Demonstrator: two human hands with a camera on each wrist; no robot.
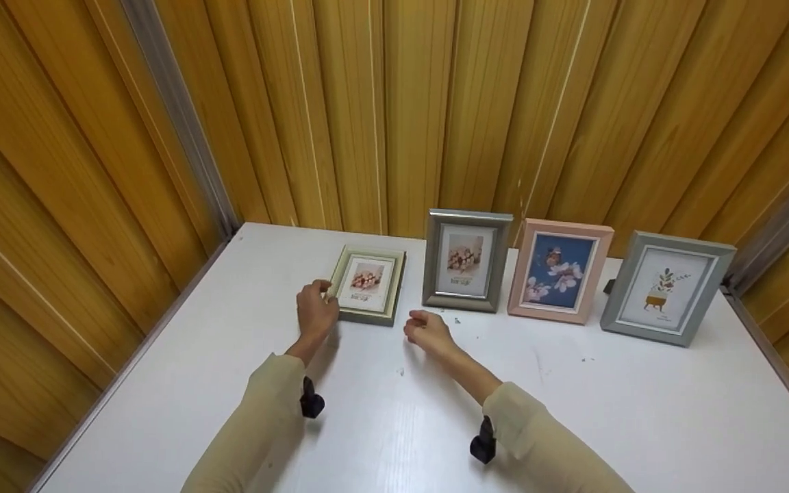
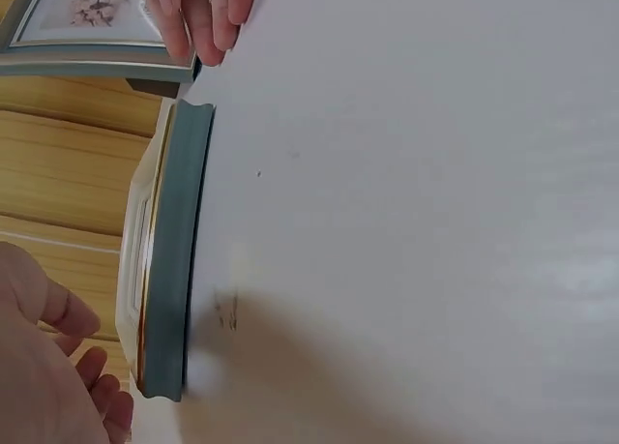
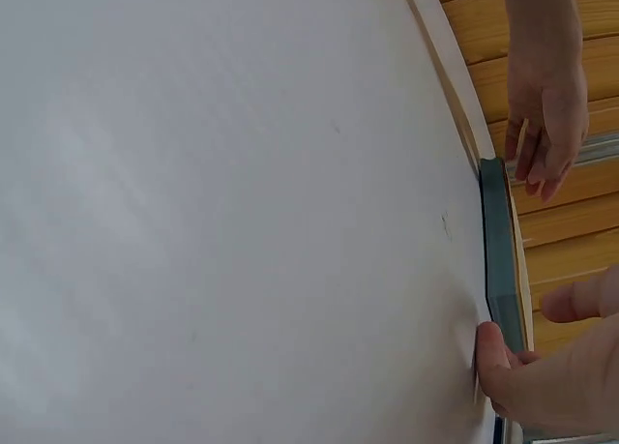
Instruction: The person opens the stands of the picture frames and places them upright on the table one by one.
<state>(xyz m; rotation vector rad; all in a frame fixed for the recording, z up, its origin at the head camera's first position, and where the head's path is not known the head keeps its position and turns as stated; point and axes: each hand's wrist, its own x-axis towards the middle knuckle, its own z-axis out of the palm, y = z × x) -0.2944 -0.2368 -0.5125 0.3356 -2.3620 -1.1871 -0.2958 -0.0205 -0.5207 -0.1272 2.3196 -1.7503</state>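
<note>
A photo frame (image 1: 367, 285) with a pale gold-green face and a flower picture lies flat, face up, on the white table (image 1: 374, 411). The left wrist view shows its blue-green side (image 2: 176, 260). My left hand (image 1: 317, 309) is at its left edge, fingers loosely bent; in the left wrist view they look apart from the frame. My right hand (image 1: 431, 333) hovers just off its lower right corner, holding nothing. Its fingers are relaxed, with thumb and fingers spread in the right wrist view. Nearest to it stands a silver-grey photo frame (image 1: 434, 267) with a similar flower picture.
To the right stand a pink photo frame (image 1: 559, 316) with blossoms on blue and a grey-green photo frame (image 1: 648, 330) with a potted plant picture. Wood-patterned panels (image 1: 415, 116) rise behind the table. Small dark marks (image 1: 457, 320) spot the tabletop.
</note>
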